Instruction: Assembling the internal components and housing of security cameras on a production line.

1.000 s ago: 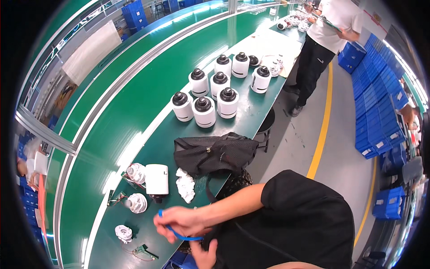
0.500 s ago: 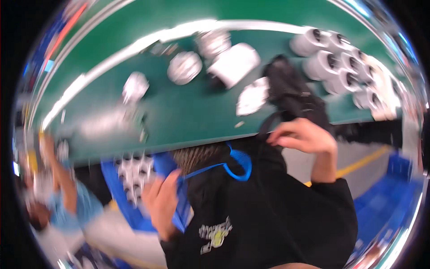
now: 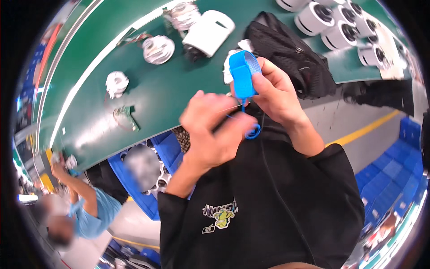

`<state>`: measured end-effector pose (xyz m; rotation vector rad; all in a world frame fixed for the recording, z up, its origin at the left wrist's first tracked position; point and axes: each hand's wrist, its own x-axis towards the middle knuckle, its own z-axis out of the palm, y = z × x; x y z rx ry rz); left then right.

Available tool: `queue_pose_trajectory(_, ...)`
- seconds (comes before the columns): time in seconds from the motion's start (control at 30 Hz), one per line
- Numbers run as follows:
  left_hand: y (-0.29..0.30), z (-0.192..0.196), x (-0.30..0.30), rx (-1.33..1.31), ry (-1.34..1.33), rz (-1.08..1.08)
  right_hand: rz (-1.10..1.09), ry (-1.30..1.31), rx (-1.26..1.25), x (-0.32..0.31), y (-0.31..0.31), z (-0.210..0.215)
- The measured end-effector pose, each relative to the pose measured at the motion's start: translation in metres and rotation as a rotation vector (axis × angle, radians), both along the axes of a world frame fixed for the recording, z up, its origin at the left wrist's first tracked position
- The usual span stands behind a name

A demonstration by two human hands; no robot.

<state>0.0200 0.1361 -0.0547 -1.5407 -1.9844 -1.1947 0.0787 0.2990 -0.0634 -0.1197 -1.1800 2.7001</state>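
Observation:
A blue elastic wrist strap [image 3: 244, 71] with a thin coiled blue cord [image 3: 251, 130] is raised in front of my chest. My right hand [image 3: 275, 92] pinches the strap's band between thumb and fingers. My left hand [image 3: 210, 130] is closed just left of it, its fingers curled around the cord below the band. Both hands hang over the near edge of the green workbench [image 3: 156, 94]. My black sleeves fill the lower part of the view.
On the bench lie a black mesh bag [image 3: 291, 49], a white housing [image 3: 208, 31], round white parts [image 3: 157, 48], and several white dome-shaped units [image 3: 313, 20] at the upper right. Blue bins [image 3: 148, 179] stand under the bench. A person in a light blue shirt [image 3: 85, 210] is at the lower left.
The view has swung sharply over the bench. The strap went from low by my lap to raised before my chest, and both hands have come together on it.

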Motion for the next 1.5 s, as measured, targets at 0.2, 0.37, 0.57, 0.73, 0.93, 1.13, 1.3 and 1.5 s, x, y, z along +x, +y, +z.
queue_pose_trajectory(0.2,0.048,0.001,-0.013,0.227,-1.172,-0.192,-0.278,-0.019,0.518,0.003,0.002,-0.008)
queue_pose_trajectory(0.37,0.051,-0.004,-0.022,0.085,-1.224,-0.136,-0.204,-0.054,0.865,0.009,0.016,-0.01)
queue_pose_trajectory(0.57,0.048,-0.02,-0.028,0.129,-0.879,-0.104,-0.396,-0.07,0.757,0.012,0.014,-0.015)
queue_pose_trajectory(0.73,0.039,-0.011,-0.037,0.079,-0.825,-0.032,0.285,-0.119,0.361,0.003,0.024,-0.011)
queue_pose_trajectory(0.93,0.031,-0.02,-0.044,0.114,-1.06,-0.072,0.143,0.072,0.199,-0.013,0.015,-0.023)
queue_pose_trajectory(1.13,0.026,-0.007,-0.048,0.244,-1.259,-0.135,0.349,0.293,-0.285,-0.02,0.024,-0.019)
queue_pose_trajectory(1.3,0.024,-0.008,-0.058,0.243,-1.242,-0.073,0.718,0.016,-0.123,-0.027,0.044,-0.02)
queue_pose_trajectory(1.5,0.034,-0.02,-0.05,0.225,-0.998,0.02,0.865,0.211,0.354,-0.047,0.053,0.002)
